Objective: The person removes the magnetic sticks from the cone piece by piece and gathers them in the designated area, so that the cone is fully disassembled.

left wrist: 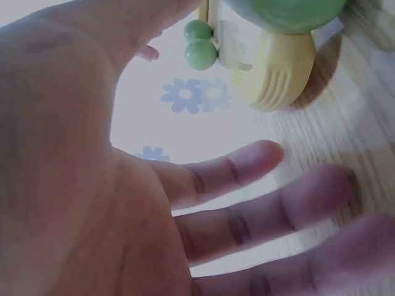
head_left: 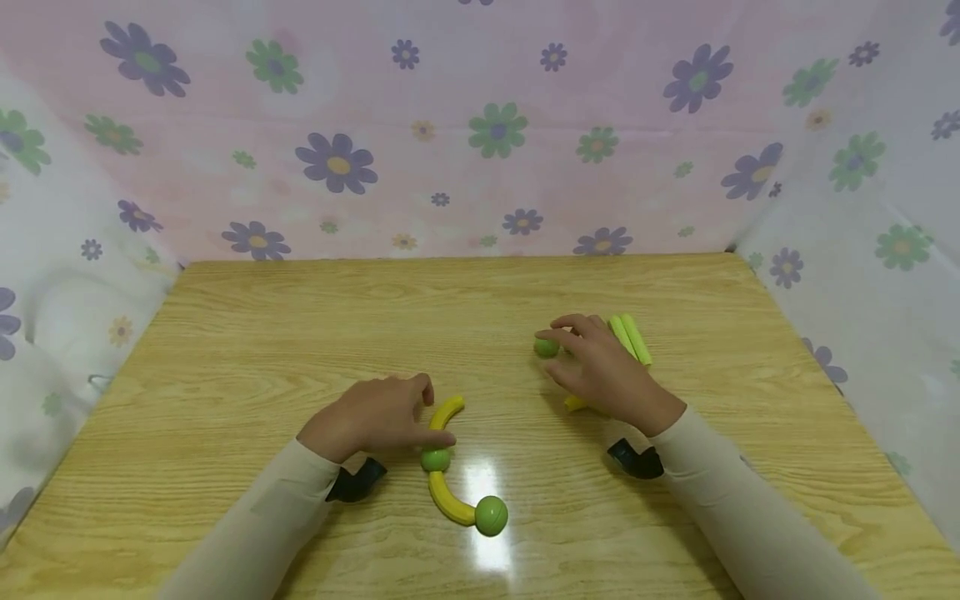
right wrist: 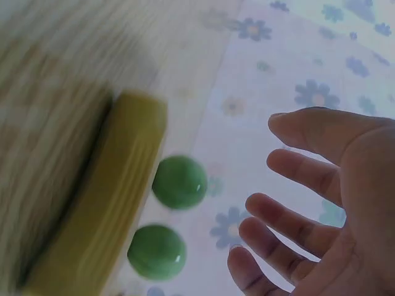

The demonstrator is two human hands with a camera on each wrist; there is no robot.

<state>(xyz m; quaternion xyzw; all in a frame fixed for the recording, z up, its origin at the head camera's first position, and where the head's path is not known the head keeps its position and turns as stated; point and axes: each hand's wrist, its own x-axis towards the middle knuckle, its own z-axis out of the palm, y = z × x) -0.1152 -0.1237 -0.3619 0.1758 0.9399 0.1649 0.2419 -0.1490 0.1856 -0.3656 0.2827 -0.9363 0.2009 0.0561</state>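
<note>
My left hand (head_left: 375, 417) hovers with parted fingers beside a curved chain on the table. In that chain, a yellow curved piece (head_left: 448, 410) meets a green ball (head_left: 435, 460), followed by another yellow curved piece (head_left: 450, 502) and an end green ball (head_left: 491, 516). The left thumb passes over the joint near the upper ball, holding nothing. Further right, my right hand (head_left: 607, 371) is over loose parts, its fingers loosely bent and clear of them. Two green balls (right wrist: 180, 182) and a ridged yellow curved piece (right wrist: 102, 197) appear in the right wrist view; the hand partly hides them from above.
Light yellow-green straight rods (head_left: 632, 337) lie side by side beyond the right hand. The wood-grain table (head_left: 337, 317) ends at a flowered cloth backdrop (head_left: 450, 167), with more cloth at both sides. Black straps or mounts (head_left: 636, 460) sit at the wrists.
</note>
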